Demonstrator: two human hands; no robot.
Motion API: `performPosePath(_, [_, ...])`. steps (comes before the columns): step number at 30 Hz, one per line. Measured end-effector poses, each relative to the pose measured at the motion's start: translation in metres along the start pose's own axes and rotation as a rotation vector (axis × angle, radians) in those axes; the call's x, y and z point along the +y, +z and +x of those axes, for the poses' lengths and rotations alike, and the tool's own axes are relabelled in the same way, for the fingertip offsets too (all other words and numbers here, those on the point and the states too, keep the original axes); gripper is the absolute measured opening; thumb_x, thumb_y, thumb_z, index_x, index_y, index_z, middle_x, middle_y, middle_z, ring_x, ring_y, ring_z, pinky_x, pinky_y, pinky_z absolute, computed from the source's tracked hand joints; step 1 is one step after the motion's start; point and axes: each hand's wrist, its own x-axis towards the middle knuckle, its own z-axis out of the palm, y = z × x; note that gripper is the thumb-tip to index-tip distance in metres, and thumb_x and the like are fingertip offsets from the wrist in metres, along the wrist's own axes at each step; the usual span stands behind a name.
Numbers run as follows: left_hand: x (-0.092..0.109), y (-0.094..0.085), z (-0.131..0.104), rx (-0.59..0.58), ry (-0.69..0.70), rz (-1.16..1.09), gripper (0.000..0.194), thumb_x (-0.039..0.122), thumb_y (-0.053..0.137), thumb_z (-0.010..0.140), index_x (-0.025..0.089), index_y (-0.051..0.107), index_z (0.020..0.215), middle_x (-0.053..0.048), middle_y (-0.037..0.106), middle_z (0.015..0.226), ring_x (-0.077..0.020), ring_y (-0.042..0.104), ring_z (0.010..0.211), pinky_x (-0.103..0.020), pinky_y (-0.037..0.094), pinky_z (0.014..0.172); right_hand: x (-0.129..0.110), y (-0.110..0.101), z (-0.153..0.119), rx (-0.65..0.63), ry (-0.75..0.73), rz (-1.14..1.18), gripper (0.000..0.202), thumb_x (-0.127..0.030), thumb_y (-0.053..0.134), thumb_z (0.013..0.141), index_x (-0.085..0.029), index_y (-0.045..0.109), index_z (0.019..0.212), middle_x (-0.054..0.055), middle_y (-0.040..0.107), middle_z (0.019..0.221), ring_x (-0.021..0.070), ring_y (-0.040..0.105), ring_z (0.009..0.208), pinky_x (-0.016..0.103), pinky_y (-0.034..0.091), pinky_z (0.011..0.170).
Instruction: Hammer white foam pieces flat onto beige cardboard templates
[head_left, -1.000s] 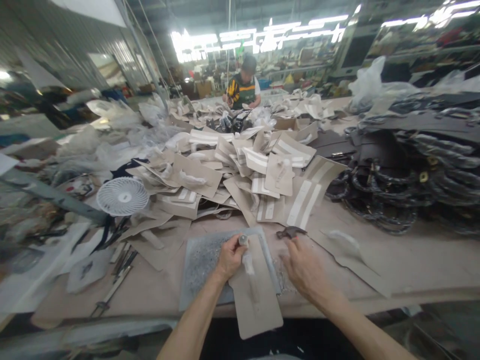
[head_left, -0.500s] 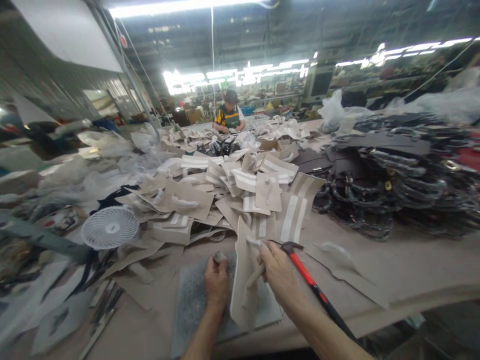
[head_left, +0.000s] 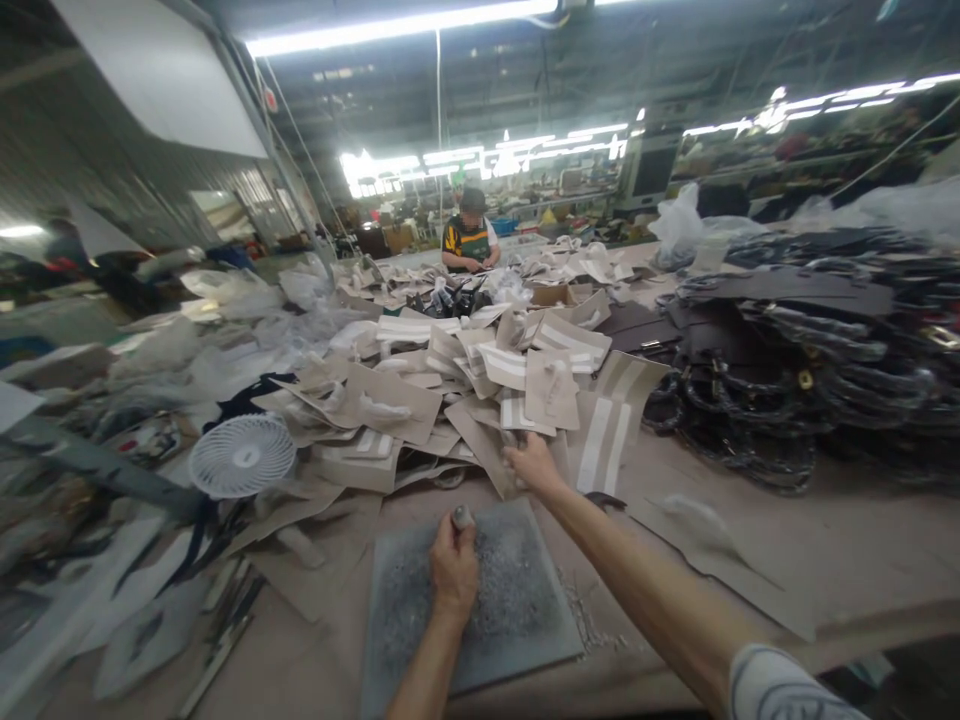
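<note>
My left hand (head_left: 454, 572) is closed around a short, round-ended metal tool (head_left: 462, 517), upright above a grey, worn square slab (head_left: 517, 600). My right hand (head_left: 534, 465) reaches forward to the near edge of a heap of beige panels (head_left: 397, 400). Its fingers are curled against the panels, and what they grip is hidden. Several panels carry white strips (head_left: 600, 440) or wrapped handles (head_left: 384, 407). Beside my right forearm, a hammer head (head_left: 604, 500) shows; the arm covers its handle.
A white round fan (head_left: 241, 457) stands left of the heap. Dark bag parts with plastic-wrapped handles (head_left: 750, 400) are piled at the right. One beige panel (head_left: 720, 550) lies near the front right. Across the table a person (head_left: 471, 240) works with both hands.
My right hand has moved forward from over the slab to the heap, and the beige panel it held no longer covers the slab. My left hand still grips the metal tool.
</note>
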Motion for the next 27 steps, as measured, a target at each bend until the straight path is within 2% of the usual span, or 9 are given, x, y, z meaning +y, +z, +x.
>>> performPosePath(4, [0.001, -0.001, 0.001, 0.010, -0.023, -0.036, 0.031, 0.046, 0.057, 0.083, 0.018, 0.065, 0.095, -0.010, 0.072, 0.088, -0.0244, 0.068, 0.084, -0.033, 0.053, 0.077, 0.007, -0.002, 0.021, -0.058, 0.079, -0.087, 0.025, -0.024, 0.044, 0.094, -0.008, 0.064, 0.097, 0.010, 0.070, 0.079, 0.0154, 0.064, 0.070, 0.025, 0.046, 0.065])
performPosePath(6, [0.001, -0.002, 0.002, 0.003, -0.054, -0.074, 0.032, 0.045, 0.059, 0.083, 0.017, 0.066, 0.097, -0.009, 0.073, 0.091, -0.0234, 0.069, 0.086, -0.032, 0.053, 0.079, -0.002, -0.002, 0.022, -0.070, 0.065, -0.139, 0.025, -0.027, 0.049, 0.093, -0.008, 0.066, 0.094, 0.014, 0.071, 0.087, 0.0202, 0.066, 0.082, 0.028, 0.047, 0.075])
performPosePath(8, [0.001, -0.004, 0.002, 0.011, -0.087, -0.125, 0.032, 0.044, 0.061, 0.082, 0.016, 0.065, 0.098, -0.009, 0.074, 0.094, -0.0226, 0.069, 0.088, -0.032, 0.053, 0.082, -0.012, -0.006, 0.015, -0.066, 0.029, -0.176, 0.030, -0.031, 0.052, 0.093, -0.008, 0.066, 0.108, 0.018, 0.071, 0.101, 0.0250, 0.065, 0.100, 0.032, 0.045, 0.086])
performPosePath(12, [0.001, -0.009, 0.000, 0.125, -0.139, -0.204, 0.034, 0.043, 0.061, 0.083, 0.015, 0.062, 0.103, -0.011, 0.074, 0.099, -0.0219, 0.070, 0.091, -0.032, 0.053, 0.084, -0.021, -0.009, -0.035, -0.080, -0.030, -0.269, 0.051, -0.034, 0.047, 0.095, -0.013, 0.048, 0.141, 0.017, 0.072, 0.106, 0.0270, 0.067, 0.103, 0.035, 0.044, 0.090])
performPosePath(15, [0.006, -0.015, -0.008, 0.243, -0.133, -0.199, 0.035, 0.043, 0.059, 0.087, 0.015, 0.061, 0.108, -0.014, 0.073, 0.107, -0.0226, 0.070, 0.097, -0.033, 0.053, 0.087, -0.011, 0.003, -0.093, -0.163, -0.017, -0.303, 0.046, -0.032, 0.045, 0.095, -0.016, 0.054, 0.138, 0.016, 0.073, 0.105, 0.0262, 0.069, 0.097, 0.033, 0.046, 0.085])
performPosePath(17, [0.013, -0.018, -0.011, 0.258, -0.115, -0.185, 0.035, 0.042, 0.060, 0.087, 0.014, 0.061, 0.108, -0.014, 0.072, 0.107, -0.0227, 0.070, 0.097, -0.033, 0.053, 0.087, 0.001, 0.018, -0.126, -0.229, 0.014, -0.244, 0.044, -0.030, 0.043, 0.096, -0.016, 0.056, 0.136, 0.015, 0.074, 0.104, 0.0250, 0.070, 0.096, 0.032, 0.047, 0.084])
performPosePath(22, [0.036, -0.013, -0.001, -0.020, -0.104, -0.251, 0.035, 0.039, 0.067, 0.082, 0.014, 0.063, 0.105, -0.012, 0.074, 0.102, -0.0209, 0.071, 0.090, -0.030, 0.055, 0.081, 0.017, 0.046, -0.164, -0.300, 0.082, -0.142, 0.049, -0.032, 0.032, 0.098, -0.013, 0.053, 0.139, 0.015, 0.074, 0.093, 0.0264, 0.071, 0.090, 0.035, 0.048, 0.081])
performPosePath(25, [0.041, -0.001, 0.012, -0.228, -0.133, -0.340, 0.034, 0.037, 0.071, 0.077, 0.014, 0.063, 0.101, -0.010, 0.074, 0.097, -0.0198, 0.070, 0.086, -0.028, 0.054, 0.078, 0.018, 0.046, -0.166, -0.308, 0.097, -0.076, 0.049, -0.031, 0.031, 0.098, -0.013, 0.053, 0.139, 0.014, 0.074, 0.092, 0.0268, 0.071, 0.090, 0.038, 0.049, 0.082])
performPosePath(27, [0.036, 0.007, 0.018, -0.329, -0.149, -0.395, 0.034, 0.035, 0.073, 0.074, 0.014, 0.062, 0.098, -0.009, 0.074, 0.093, -0.0191, 0.070, 0.084, -0.028, 0.054, 0.077, 0.020, 0.042, -0.166, -0.282, 0.090, -0.006, 0.048, -0.033, 0.033, 0.098, -0.015, 0.052, 0.138, 0.014, 0.074, 0.102, 0.0257, 0.069, 0.098, 0.038, 0.049, 0.087])
